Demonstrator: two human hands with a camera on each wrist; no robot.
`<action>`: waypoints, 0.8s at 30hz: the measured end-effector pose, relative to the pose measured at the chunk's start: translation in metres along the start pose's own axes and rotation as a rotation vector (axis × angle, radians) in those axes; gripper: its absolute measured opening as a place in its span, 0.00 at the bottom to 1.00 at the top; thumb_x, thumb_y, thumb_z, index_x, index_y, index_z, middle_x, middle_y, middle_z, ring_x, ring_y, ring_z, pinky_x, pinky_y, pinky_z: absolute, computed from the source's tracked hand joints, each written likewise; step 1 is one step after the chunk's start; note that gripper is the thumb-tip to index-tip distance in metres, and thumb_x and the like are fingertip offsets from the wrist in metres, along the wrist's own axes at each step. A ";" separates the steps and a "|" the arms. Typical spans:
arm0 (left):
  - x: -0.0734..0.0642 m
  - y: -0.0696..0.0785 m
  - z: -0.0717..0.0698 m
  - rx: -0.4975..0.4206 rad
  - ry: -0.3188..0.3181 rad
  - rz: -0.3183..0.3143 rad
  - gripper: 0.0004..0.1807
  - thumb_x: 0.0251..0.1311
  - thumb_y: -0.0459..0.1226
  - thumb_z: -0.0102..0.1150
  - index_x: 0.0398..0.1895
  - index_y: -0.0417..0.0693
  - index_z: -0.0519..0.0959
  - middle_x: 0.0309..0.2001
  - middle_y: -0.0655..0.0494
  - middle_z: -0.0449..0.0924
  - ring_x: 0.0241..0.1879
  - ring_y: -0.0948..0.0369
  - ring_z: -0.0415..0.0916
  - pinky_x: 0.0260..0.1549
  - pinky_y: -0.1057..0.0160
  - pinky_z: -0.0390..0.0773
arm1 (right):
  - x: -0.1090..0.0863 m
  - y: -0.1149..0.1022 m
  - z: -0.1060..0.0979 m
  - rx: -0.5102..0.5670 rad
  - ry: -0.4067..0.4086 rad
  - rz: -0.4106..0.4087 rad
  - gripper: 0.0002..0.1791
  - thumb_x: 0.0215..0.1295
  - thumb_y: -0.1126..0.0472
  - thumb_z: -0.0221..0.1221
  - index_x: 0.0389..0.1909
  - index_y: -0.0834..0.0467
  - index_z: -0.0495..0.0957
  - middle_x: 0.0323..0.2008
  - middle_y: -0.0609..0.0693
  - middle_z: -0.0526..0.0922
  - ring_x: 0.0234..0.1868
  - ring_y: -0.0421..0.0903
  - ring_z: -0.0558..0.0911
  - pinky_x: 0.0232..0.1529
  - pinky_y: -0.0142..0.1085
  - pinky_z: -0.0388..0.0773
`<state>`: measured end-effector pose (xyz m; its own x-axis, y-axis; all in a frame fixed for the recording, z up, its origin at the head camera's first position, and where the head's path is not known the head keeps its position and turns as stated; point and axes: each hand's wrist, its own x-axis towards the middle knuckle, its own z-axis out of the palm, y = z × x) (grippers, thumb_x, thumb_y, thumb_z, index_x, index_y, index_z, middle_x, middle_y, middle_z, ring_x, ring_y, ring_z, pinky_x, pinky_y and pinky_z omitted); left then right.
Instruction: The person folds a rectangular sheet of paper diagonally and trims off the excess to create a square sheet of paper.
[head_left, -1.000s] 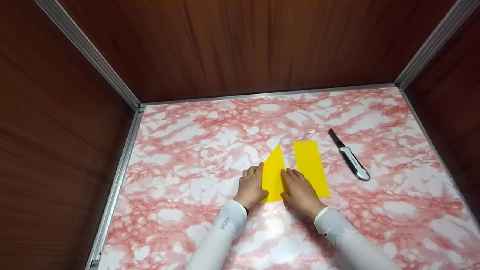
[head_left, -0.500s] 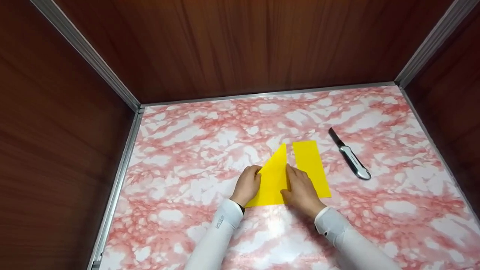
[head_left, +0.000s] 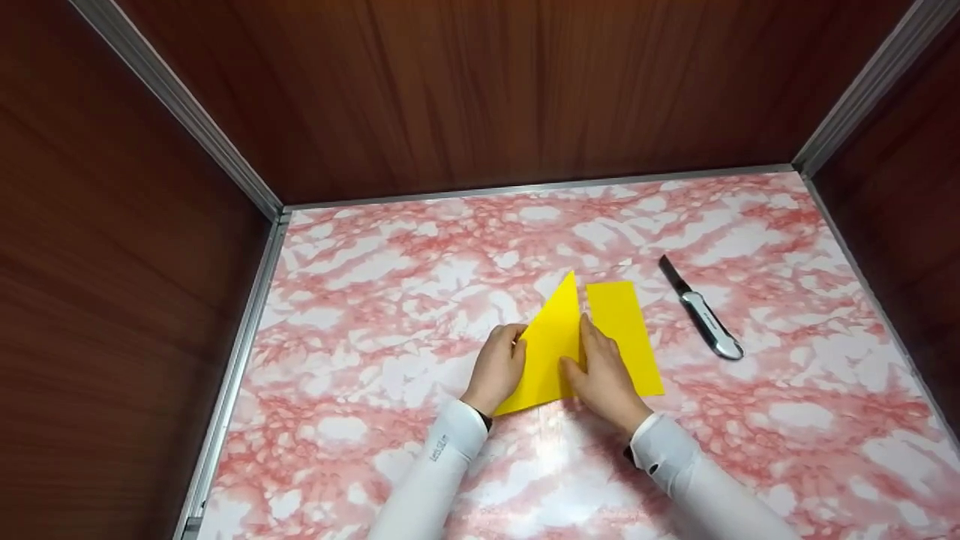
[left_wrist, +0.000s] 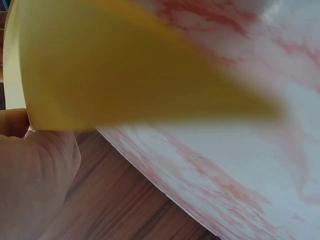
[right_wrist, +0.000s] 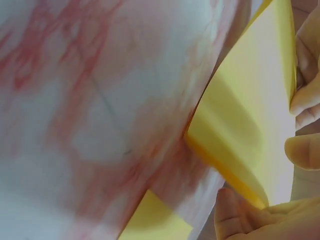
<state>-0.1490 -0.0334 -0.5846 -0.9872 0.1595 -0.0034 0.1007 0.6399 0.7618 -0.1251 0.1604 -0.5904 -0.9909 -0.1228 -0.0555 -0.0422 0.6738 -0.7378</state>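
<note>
A yellow sheet of paper (head_left: 551, 345) with a slanted upper left edge and a pointed top is held up between both hands, tilted off the table. My left hand (head_left: 495, 371) pinches its left edge between thumb and fingers; the left wrist view shows the thumb pressed at the paper's (left_wrist: 125, 65) edge. My right hand (head_left: 609, 382) holds the right edge, thumb on the near face and fingers along the far side. From the right wrist, the sheet (right_wrist: 245, 105) looks bent, with a fold along its lower edge.
A yellow paper strip (head_left: 628, 337) lies flat just right of the right hand, partly behind it. Farther right is a utility knife (head_left: 709, 322), dark blade out. Brown wood-look panels (head_left: 480, 90) wall the marbled pink-and-white tabletop (head_left: 390, 300) on three sides.
The left hand has moved from lying on the paper to pinching its left edge. The sheet has opened out wider, risen, and shifted up and right. Strip and knife stay put.
</note>
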 end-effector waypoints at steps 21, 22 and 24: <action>-0.013 0.004 -0.014 -0.259 -0.126 -0.015 0.20 0.81 0.48 0.44 0.60 0.51 0.81 0.56 0.59 0.79 0.54 0.60 0.76 0.59 0.55 0.73 | 0.000 -0.021 -0.025 0.782 0.160 0.022 0.07 0.77 0.64 0.55 0.45 0.66 0.73 0.39 0.56 0.76 0.39 0.50 0.76 0.44 0.35 0.73; -0.014 0.003 -0.014 -0.312 -0.164 -0.053 0.22 0.81 0.50 0.42 0.60 0.50 0.81 0.57 0.57 0.79 0.57 0.59 0.75 0.61 0.54 0.71 | -0.001 -0.022 -0.026 0.813 0.161 0.013 0.07 0.77 0.65 0.53 0.45 0.67 0.73 0.38 0.56 0.75 0.38 0.50 0.75 0.43 0.35 0.72; -0.016 0.001 -0.016 -0.399 -0.251 -0.139 0.27 0.81 0.53 0.38 0.65 0.49 0.78 0.62 0.54 0.77 0.64 0.55 0.72 0.66 0.52 0.68 | -0.003 -0.024 -0.029 0.869 0.163 -0.004 0.06 0.76 0.67 0.51 0.45 0.67 0.71 0.37 0.55 0.74 0.37 0.49 0.74 0.42 0.35 0.72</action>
<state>-0.1355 -0.0471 -0.5741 -0.9229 0.3002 -0.2413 -0.1335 0.3382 0.9315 -0.1244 0.1655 -0.5528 -0.9996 0.0263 -0.0037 0.0003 -0.1270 -0.9919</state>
